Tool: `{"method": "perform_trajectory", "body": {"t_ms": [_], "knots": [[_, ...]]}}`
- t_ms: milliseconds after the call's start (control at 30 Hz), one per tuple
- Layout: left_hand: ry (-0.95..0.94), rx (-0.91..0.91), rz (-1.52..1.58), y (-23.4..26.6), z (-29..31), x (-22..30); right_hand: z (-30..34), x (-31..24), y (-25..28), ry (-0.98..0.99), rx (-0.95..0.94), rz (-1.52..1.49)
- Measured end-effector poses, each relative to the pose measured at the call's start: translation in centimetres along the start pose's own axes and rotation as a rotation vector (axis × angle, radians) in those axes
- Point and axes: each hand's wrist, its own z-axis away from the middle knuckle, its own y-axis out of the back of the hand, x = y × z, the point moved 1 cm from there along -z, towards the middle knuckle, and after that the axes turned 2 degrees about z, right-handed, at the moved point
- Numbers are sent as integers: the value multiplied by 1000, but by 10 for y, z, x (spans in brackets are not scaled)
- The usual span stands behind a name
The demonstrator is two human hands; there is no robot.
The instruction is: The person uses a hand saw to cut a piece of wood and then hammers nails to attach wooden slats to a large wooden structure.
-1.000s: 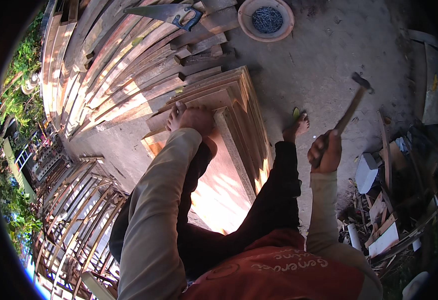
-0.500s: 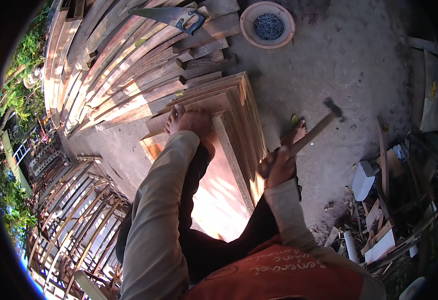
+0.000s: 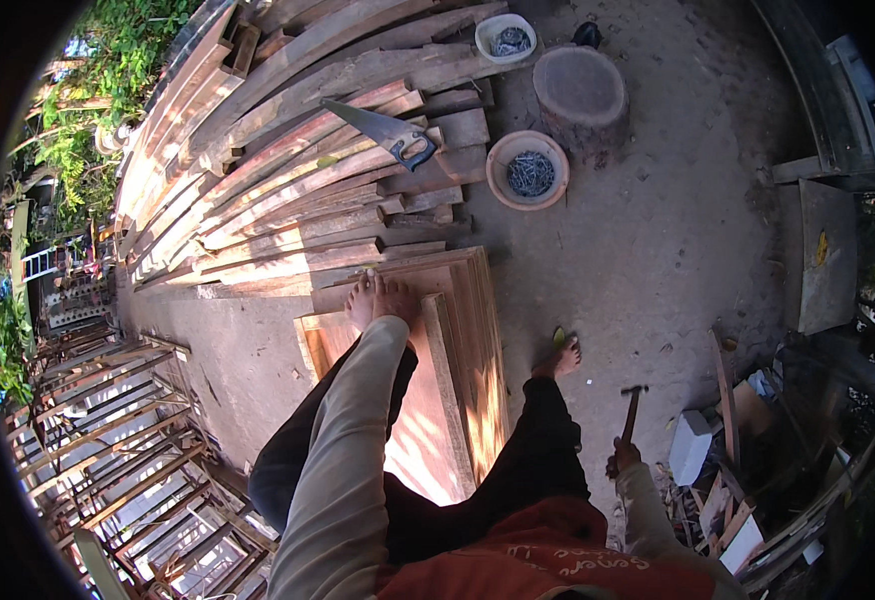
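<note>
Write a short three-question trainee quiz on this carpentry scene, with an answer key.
1. True or false: the right hand grips a hammer.
2. The left hand rests on: A) the handsaw, B) the stacked wooden frame, C) the tree stump.
3. What fills the round bowl beside the planks?

Key: 1 true; 2 B; 3 nails.
</note>
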Motion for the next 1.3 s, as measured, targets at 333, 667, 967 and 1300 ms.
{"method": "perform_trajectory", "body": {"t_ms": [333,667,967,1300], "knots": [[-107,-201,370,38,250,35,111,235,178,-138,167,401],[-806,-554,1025,99,382,173,93,28,93,243,43,390],[-220,213,1067,120,277,16,114,-193,-23,732,24,309],[894,243,789,-41,96,-159,115,-360,-160,981,109,201]]}}
